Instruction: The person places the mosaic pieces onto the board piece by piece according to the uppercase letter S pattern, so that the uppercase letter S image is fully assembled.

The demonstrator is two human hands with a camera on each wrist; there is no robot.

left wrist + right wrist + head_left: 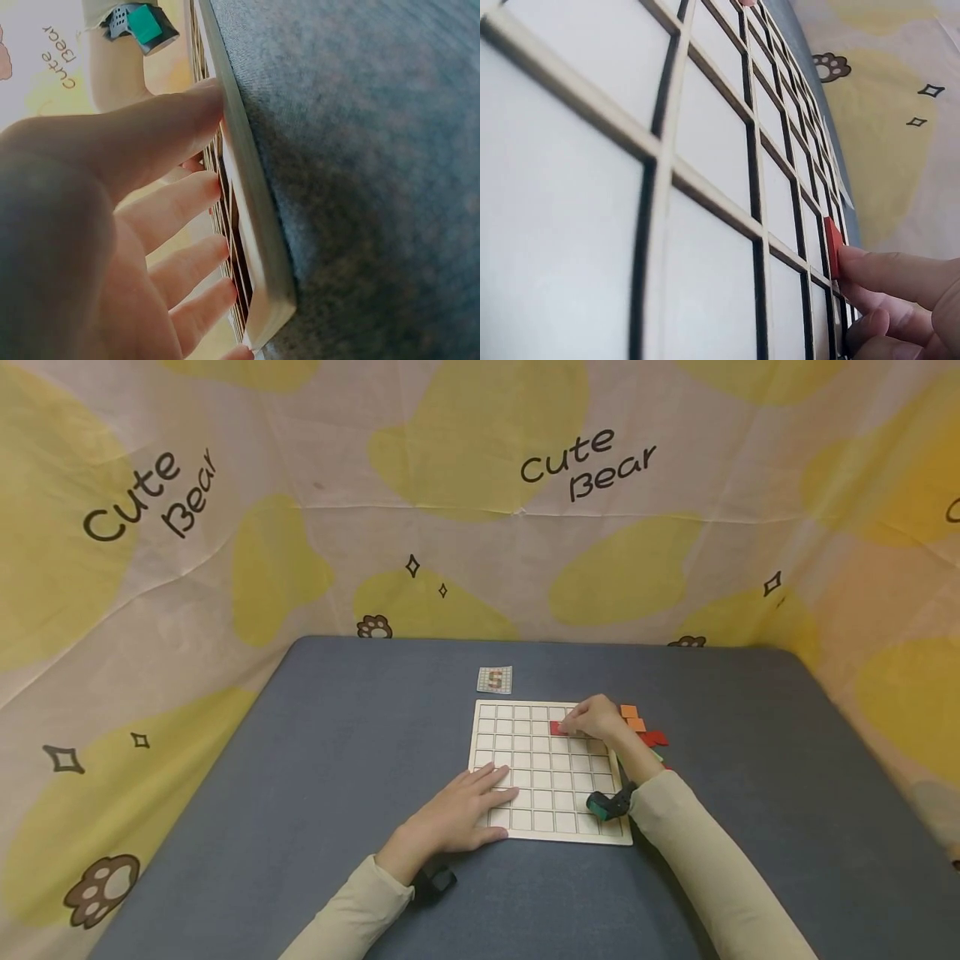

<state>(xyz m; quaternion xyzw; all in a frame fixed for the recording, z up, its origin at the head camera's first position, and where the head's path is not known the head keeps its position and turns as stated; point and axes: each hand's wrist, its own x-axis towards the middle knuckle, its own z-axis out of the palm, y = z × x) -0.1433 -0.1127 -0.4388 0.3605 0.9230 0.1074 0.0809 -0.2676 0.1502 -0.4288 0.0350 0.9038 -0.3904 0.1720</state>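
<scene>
A white grid board [540, 778] with raised wooden dividers lies on the table. My right hand [596, 718] is over its upper right part and pinches a red square tile [555, 727] at one of the cells. In the right wrist view the red tile [832, 247] stands tilted between thumb and fingers, against the dividers. Resting on the lower left corner of the board is my left hand [467, 810], fingers spread. The left wrist view shows its thumb [165, 131] against the board's wooden edge [251, 225] and its fingertips on the grid.
Orange tiles [632, 718] and red tiles [656, 738] lie to the right of the board, partly behind the right forearm, with a bit of green. A small card [495, 680] with a coloured grid pattern lies beyond the board. A printed cloth [450, 485] hangs behind the table [360, 718].
</scene>
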